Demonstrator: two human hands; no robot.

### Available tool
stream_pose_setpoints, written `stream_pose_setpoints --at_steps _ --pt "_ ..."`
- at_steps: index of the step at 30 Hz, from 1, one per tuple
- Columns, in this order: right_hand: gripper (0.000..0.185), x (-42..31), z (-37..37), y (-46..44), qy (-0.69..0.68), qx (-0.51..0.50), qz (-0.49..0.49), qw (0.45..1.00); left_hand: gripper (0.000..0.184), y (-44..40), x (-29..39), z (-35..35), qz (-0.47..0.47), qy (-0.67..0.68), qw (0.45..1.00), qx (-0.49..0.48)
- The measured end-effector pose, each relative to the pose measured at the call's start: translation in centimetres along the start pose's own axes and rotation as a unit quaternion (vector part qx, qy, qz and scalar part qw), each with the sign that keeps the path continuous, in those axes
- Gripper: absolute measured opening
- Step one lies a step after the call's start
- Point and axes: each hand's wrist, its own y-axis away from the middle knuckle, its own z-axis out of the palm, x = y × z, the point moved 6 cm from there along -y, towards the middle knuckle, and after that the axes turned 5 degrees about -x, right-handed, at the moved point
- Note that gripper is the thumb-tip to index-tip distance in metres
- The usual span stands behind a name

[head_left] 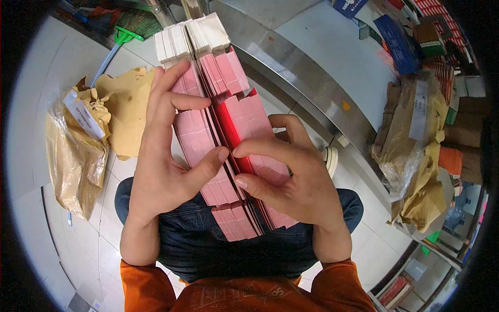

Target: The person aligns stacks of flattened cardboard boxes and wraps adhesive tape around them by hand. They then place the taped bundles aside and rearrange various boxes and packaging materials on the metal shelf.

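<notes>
A long stack of pink paper pieces (195,130), edges up, slants across my lap, with a white section (213,35) at its far end. Dark gaps run lengthwise between its rows, and a bright red strip (227,124) shows right of the middle. My left hand (166,156) grips the stack's left side, thumb and bent fingers at the central gap. My right hand (296,171) wraps the right side, its index finger and thumb tips at the same gap, a little apart. The paper's exact kind is unclear.
A metal-edged table (322,93) stands at the right, bearing torn brown wrapping (423,151) and a blue box (397,44). On the tiled floor at left lie a plastic-covered brown package (78,151) and brown paper (125,114), near a green-headed broom (125,35).
</notes>
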Motion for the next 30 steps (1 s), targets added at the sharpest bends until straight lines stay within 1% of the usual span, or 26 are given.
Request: stream_pose_setpoints --at_steps 5,14,17,20,23,24,27,28,29,30 --pt "0.034 0.0 0.0 -0.2 -0.003 0.005 -0.013 1.000 0.051 -0.1 0.0 -0.2 0.000 -0.002 1.000 0.001" --pt "0.032 0.1 0.0 -0.1 -0.006 -0.010 -0.006 1.000 0.047 -0.2 0.3 -0.4 0.002 0.036 0.999 0.022" --pt "0.033 -0.6 -0.5 0.0 0.026 0.022 0.012 0.999 0.055 0.1 0.1 -0.3 0.009 0.013 1.000 0.010" --pt "0.030 -1.2 -0.5 0.4 0.105 0.015 -0.012 0.994 0.071 0.2 0.6 -0.1 0.000 0.053 0.996 0.071" --pt "0.024 -2.0 -0.3 0.6 0.170 -0.035 0.017 0.985 0.087 0.9 2.1 -0.6 -0.029 0.017 0.986 0.161" --pt "0.024 -2.5 -0.2 0.6 0.227 -0.042 0.024 0.973 0.096 1.3 1.9 -0.5 -0.046 -0.010 0.987 0.154" --pt "0.038 -2.6 0.4 0.6 0.296 -0.031 0.041 0.954 0.102 3.4 2.0 0.0 -0.143 0.142 0.955 0.218" --pt "0.043 -2.5 0.4 0.5 0.265 -0.004 0.035 0.964 0.105 3.9 2.5 -0.2 -0.119 0.011 0.964 0.238" --pt "0.048 -2.3 0.5 0.6 0.234 0.020 0.030 0.972 0.106 4.5 2.6 -0.2 -0.142 0.029 0.962 0.230" --pt "0.052 -2.4 0.5 0.7 0.220 0.021 0.057 0.974 0.107 5.0 2.8 -0.1 -0.166 0.049 0.960 0.220"
